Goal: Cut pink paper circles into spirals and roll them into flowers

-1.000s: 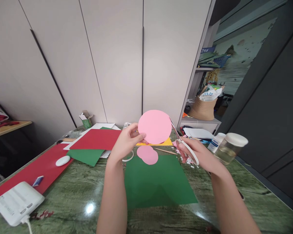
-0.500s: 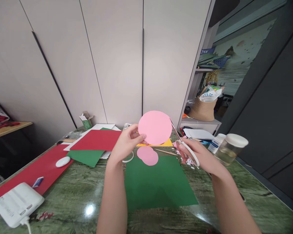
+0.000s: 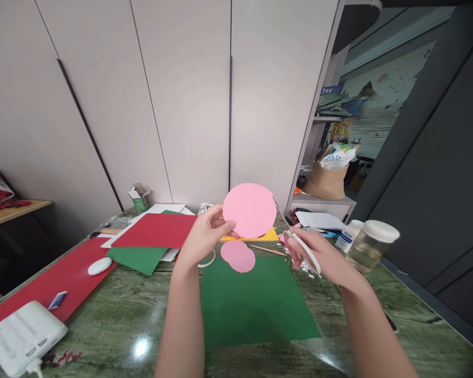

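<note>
Between thumb and fingers, my left hand pinches the lower left edge of a large pink paper circle, held up above the table. White-handled scissors are gripped in my right hand, with their blades pointing up and left at the circle's right edge. Two smaller pink paper circles overlap below, at the top edge of a green paper sheet. A yellow sheet lies behind the large circle, partly hidden by it. Beside it is a thin wooden stick.
Red paper and green paper are stacked on the left. A white charger and a white oval object lie nearer. At the right stand a lidded jar and a white bottle. Paper scraps lie by my right hand.
The whole view has shifted slightly, so the table sits a little lower in the picture. Both hands keep their hold, and the scissors stay at the circle's right edge.
</note>
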Tool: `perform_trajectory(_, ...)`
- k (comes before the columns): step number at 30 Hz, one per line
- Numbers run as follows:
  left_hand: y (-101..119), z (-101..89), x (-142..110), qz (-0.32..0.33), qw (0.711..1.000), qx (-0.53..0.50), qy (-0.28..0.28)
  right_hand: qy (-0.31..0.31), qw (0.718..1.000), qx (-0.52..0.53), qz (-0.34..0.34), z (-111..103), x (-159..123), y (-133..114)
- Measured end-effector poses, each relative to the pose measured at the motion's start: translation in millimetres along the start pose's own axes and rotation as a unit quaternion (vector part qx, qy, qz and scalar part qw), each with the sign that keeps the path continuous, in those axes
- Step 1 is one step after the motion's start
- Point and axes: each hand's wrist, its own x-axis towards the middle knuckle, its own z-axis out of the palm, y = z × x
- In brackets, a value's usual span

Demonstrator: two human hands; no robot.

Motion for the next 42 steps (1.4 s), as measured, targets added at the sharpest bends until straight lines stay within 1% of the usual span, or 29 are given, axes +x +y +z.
perform_trajectory(4, 0.6, 0.2, -0.5, 0.003, 1.0, 0.005, 0.001, 0.003, 1.0, -0.01, 0.001, -0.3, -0.9, -0.5)
perform_trajectory(13, 1.8, 0.3, -1.8, 0.002, 1.0, -0.004, -0.009, -0.003, 1.0, 0.0, 0.002, -0.2, -2.1, -3.4)
perform_trajectory(17, 3.9, 0.5, -2.4, 0.003, 1.0, 0.01, -0.009, 0.0, 1.0, -0.009, 0.006, -0.3, -2.0, -3.9)
perform_trajectory(22, 4.3, -1.1, -3.6, -0.001, 0.999, 0.03, -0.035, -0.009, 1.0, -0.021, 0.005, -1.0, -2.3, -2.7)
perform_trajectory(28, 1.5, -0.2, -3.1, 0.0, 0.999, 0.015, -0.031, -0.021, 0.999, -0.037, 0.006, -0.5, -3.0, -3.4)
perform_trajectory(33, 2.7, 0.5, -3.7, 0.0, 0.999, 0.011, -0.037, -0.018, 0.999, -0.052, 0.001, 0.8, -2.9, -4.8)
perform_trajectory(42, 3.3, 0.4, -4.4, 0.002, 0.999, 0.006, -0.048, -0.023, 0.999, -0.041, 0.004, 1.5, -3.2, -6.5)
